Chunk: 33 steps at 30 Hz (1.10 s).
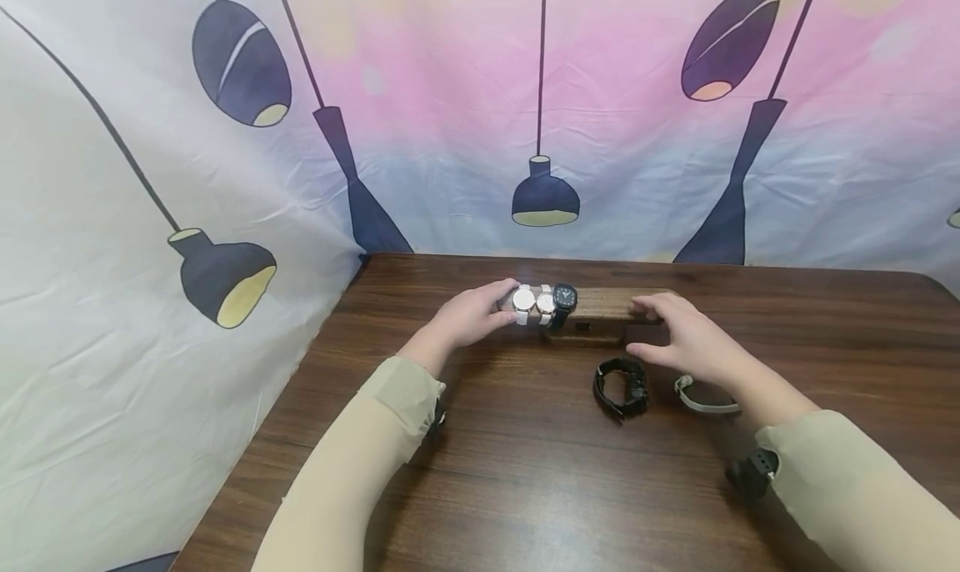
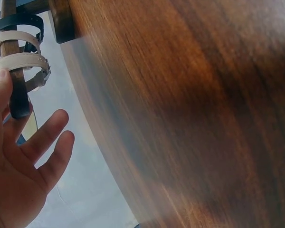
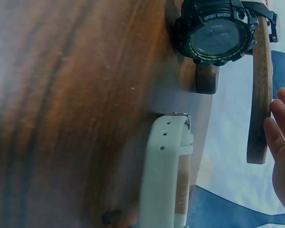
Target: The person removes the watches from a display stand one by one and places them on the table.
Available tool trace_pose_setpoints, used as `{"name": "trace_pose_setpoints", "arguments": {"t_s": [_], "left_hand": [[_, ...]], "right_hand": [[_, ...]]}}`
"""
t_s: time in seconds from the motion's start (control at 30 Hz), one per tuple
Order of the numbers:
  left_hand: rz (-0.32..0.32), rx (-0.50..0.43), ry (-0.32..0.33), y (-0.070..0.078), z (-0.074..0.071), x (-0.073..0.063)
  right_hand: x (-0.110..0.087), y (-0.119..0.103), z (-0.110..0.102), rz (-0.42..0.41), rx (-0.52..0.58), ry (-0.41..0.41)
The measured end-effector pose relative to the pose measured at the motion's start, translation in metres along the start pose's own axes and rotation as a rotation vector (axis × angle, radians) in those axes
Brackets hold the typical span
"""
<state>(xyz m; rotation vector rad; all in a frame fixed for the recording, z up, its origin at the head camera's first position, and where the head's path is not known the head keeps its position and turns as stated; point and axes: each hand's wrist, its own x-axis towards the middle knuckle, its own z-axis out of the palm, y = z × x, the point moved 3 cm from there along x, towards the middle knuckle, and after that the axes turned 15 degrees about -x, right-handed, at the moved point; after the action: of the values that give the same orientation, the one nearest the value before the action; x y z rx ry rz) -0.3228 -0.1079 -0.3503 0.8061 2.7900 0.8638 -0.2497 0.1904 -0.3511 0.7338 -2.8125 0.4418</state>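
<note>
A wooden watch stand (image 1: 609, 303) with a raised bar stands near the back of the table. Two white-strapped watches and a black square-faced watch (image 1: 565, 297) sit side by side round its left part. My left hand (image 1: 474, 312) is at the bar's left end, thumb and index finger pinching the outermost white-strapped watch (image 2: 23, 61); its other fingers stick out loosely. By the bar's right end is my right hand (image 1: 693, 338), fingers extended, fingertips apparently touching the bar (image 3: 259, 104). A black sport watch (image 3: 217, 35) and a pale-strapped watch (image 3: 161, 175) lie on the table nearby.
The dark wooden table (image 1: 525, 472) reaches back to a hanging cloth (image 1: 465, 197) printed with lamps. Another cloth (image 1: 112, 322) hangs along the left side. Dark devices, such as the right one (image 1: 752, 472), are worn at both wrists.
</note>
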Motion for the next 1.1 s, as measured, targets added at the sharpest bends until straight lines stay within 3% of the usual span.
{"name": "trace_pose_setpoints", "arguments": {"t_s": [0.43,0.77,1.1], "left_hand": [[-0.007,-0.004,-0.015,0.0,-0.002,0.0],[0.003,-0.011,-0.013,0.0,-0.002,0.001],[0.018,-0.01,-0.015,0.001,-0.002,0.0]], "right_hand": [[0.012,0.006,-0.004,0.002,-0.054,0.021],[0.016,0.009,-0.006,0.036,-0.054,-0.008],[0.019,0.011,-0.002,0.034,-0.081,0.028]]}}
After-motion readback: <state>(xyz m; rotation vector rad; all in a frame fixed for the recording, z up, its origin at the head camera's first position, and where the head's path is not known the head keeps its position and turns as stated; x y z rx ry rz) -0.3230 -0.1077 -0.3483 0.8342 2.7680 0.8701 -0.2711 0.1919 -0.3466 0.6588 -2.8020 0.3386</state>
